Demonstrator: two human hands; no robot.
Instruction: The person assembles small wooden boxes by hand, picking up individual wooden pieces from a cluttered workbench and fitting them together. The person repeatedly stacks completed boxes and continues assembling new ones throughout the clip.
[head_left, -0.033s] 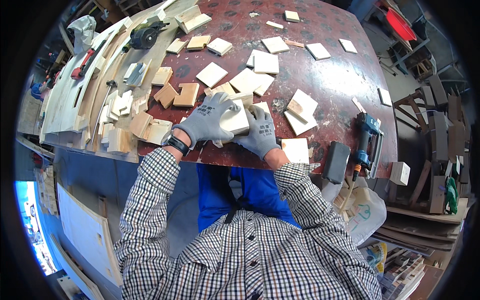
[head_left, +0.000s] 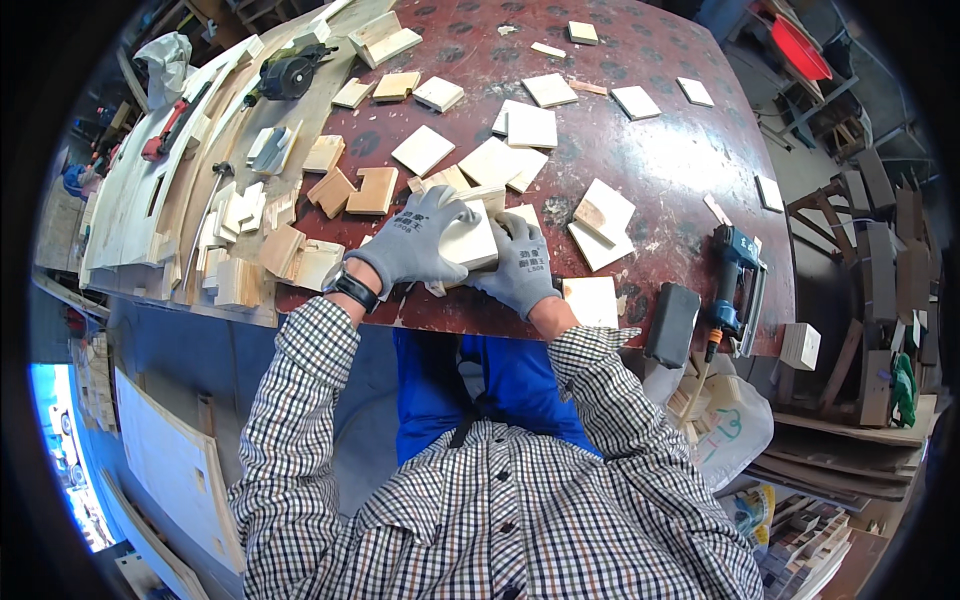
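Both my hands wear grey work gloves and hold a pale wooden block [head_left: 470, 243] near the front edge of the dark red table [head_left: 690, 210]. My left hand [head_left: 415, 235] grips it from the left, thumb along its near side and fingers over its top. From the right, my right hand [head_left: 518, 265] closes on it with curled fingers. Another pale wood piece [head_left: 522, 213] shows just behind my right hand. Beyond the block, square wooden pieces [head_left: 490, 160] lie overlapping. Notched wooden blocks [head_left: 372, 190] rest past my left hand.
A blue nail gun [head_left: 733, 280] and a dark grey box-shaped object [head_left: 673, 323] lie at the table's right front. Two overlapping wood squares [head_left: 603, 225] sit right of my hands. Wood offcuts [head_left: 235, 215], long boards and a green-black power tool [head_left: 290, 73] occupy the left side.
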